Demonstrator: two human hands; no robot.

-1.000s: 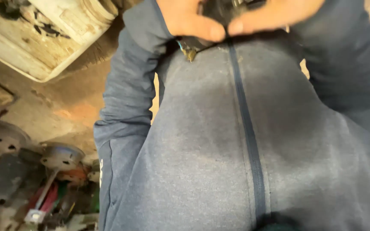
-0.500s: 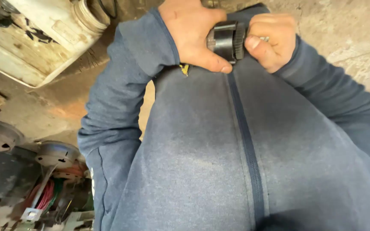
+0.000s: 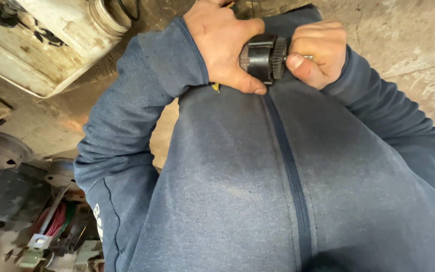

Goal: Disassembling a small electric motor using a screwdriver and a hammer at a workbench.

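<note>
Both hands, left (image 3: 222, 43) and right (image 3: 318, 53), closed tight on the gear (image 3: 264, 58); greasy teeth could slip it onto the floor (image 3: 409, 40).

Dark toothed cylindrical part (image 3: 264, 58), lying sideways, clasped between both hands

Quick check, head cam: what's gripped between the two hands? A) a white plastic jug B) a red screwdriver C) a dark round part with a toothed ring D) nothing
C: the left hand and right hand close on a dark round part with a toothed ring, held against the blue zipped jacket.
</note>
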